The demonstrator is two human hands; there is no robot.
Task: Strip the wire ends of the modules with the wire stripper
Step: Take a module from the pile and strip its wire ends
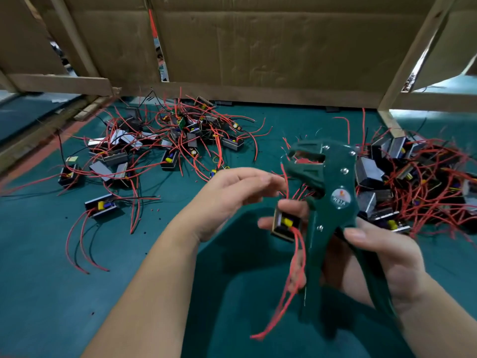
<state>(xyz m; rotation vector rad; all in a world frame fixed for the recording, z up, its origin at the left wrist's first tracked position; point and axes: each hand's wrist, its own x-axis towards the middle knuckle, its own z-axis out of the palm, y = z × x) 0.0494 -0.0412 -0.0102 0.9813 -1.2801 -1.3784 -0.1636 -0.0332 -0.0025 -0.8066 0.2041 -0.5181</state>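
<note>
Two bare hands work above a green mat. The right hand grips the wire stripper, thumb over the near handle and palm around the outer one. Two of its fingertips reach past the tool and pinch a small black-cased module just left of the handles. The left hand is spread, fingers nearly straight and thumb apart, holding nothing. Its tips lie just beside a red wire that rises toward the tool's head; blur hides whether they touch.

Stripper: long axis runs from the handles, low and near the viewer, up and away to the head. The handles stand spread and the jaws face left.

Module: held in the air at the centre right, its open face with a yellow part toward the camera. Its red leads hang down along the near handle.

Background: one heap of wired modules lies far left of centre on the mat and another heap lies at the right, behind the tool. Cardboard panels stand behind both.
</note>
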